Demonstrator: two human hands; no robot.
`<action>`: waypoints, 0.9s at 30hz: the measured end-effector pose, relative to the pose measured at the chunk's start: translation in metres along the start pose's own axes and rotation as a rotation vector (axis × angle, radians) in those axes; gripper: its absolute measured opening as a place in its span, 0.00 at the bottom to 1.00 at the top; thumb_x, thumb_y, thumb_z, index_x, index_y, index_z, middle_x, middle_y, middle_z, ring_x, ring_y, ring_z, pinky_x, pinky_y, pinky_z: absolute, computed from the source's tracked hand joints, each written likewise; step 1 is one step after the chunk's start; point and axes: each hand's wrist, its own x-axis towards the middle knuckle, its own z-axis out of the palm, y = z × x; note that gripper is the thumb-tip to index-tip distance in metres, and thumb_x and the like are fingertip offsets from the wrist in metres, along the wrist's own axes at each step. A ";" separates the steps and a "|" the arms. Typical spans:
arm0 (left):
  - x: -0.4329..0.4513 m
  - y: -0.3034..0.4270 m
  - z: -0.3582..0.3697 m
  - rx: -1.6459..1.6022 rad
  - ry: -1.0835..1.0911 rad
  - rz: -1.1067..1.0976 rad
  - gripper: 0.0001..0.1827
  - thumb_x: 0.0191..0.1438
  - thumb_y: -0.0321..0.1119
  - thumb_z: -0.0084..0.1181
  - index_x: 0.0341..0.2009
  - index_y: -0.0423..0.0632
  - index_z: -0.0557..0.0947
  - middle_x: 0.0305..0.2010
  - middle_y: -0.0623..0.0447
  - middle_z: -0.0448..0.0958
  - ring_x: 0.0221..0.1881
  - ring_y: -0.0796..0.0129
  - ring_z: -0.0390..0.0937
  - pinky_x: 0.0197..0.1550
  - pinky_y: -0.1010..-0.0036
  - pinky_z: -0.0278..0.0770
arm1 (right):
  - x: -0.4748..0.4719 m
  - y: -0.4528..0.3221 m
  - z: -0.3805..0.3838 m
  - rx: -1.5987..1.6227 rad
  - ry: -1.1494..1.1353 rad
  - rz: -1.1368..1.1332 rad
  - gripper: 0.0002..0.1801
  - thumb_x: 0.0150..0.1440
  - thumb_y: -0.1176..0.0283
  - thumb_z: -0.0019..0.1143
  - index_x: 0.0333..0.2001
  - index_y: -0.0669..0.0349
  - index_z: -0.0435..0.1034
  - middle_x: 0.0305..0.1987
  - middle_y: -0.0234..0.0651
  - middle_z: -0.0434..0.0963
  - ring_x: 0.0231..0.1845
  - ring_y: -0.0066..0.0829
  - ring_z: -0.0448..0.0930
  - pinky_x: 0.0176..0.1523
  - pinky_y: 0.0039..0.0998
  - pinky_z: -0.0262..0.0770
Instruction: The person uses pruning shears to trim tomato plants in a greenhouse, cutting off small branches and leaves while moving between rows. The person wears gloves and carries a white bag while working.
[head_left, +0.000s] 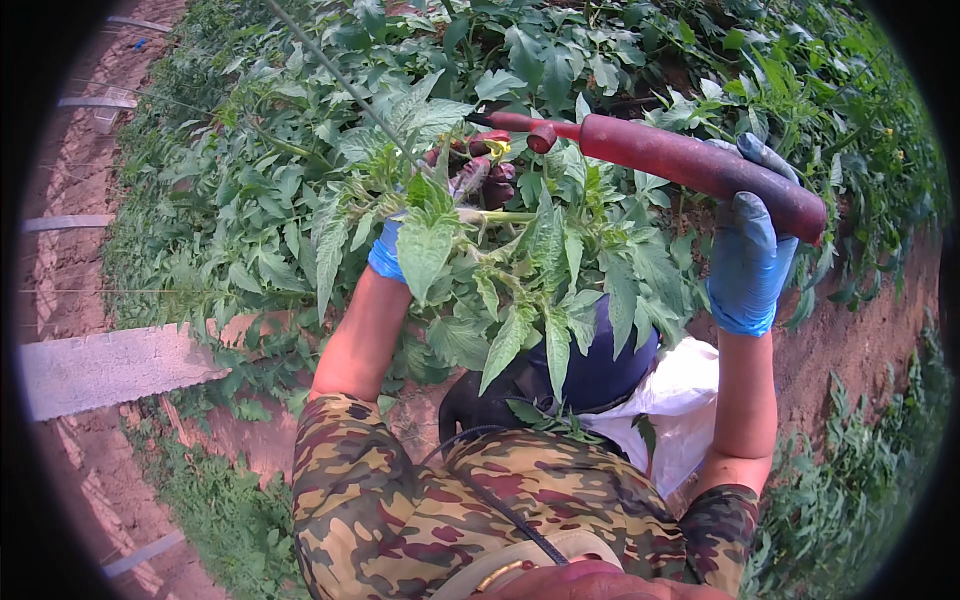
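My right hand (750, 247), in a stained blue glove, is closed around the thick end of a red, dark-stained bottle-like applicator (675, 161). The applicator's thin nozzle points left, its dark tip close to my left hand (480, 176). Stained dark red at the fingers, that gloved left hand is among the leaves of a tomato plant (510, 247), beside a small yellow flower (499, 148). Its fingers are bent near the flower; leaves hide part of the palm, and whether they grip a stem cannot be told.
Dense tomato foliage (247, 202) spreads ahead and to both sides. A taut string (337, 67) runs down to the plant from the upper left. A pale concrete strip (120, 367) lies at the left. Below the plant are a dark blue object (600, 367) and a white sack (682, 390).
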 end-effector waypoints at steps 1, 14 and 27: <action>0.001 -0.003 0.006 -0.125 -0.011 0.063 0.14 0.49 0.31 0.52 0.41 0.43 0.72 0.34 0.49 0.73 0.31 0.66 0.72 0.35 0.73 0.72 | -0.002 0.001 -0.002 0.006 0.023 0.019 0.24 0.45 0.74 0.54 0.46 0.67 0.58 0.46 0.41 0.67 0.47 0.33 0.70 0.53 0.32 0.63; 0.001 -0.002 0.019 -0.081 0.180 0.051 0.13 0.50 0.26 0.48 0.43 0.44 0.72 0.35 0.47 0.74 0.30 0.67 0.74 0.32 0.72 0.76 | -0.005 -0.001 -0.024 0.006 0.082 0.003 0.26 0.44 0.73 0.55 0.46 0.68 0.57 0.47 0.41 0.67 0.47 0.32 0.69 0.53 0.32 0.62; 0.003 0.000 0.015 0.101 0.120 0.086 0.16 0.51 0.32 0.49 0.45 0.43 0.71 0.33 0.50 0.75 0.30 0.71 0.73 0.32 0.77 0.73 | -0.016 0.011 -0.026 -0.091 -0.055 0.006 0.25 0.43 0.72 0.57 0.45 0.66 0.58 0.46 0.40 0.66 0.48 0.36 0.70 0.54 0.34 0.63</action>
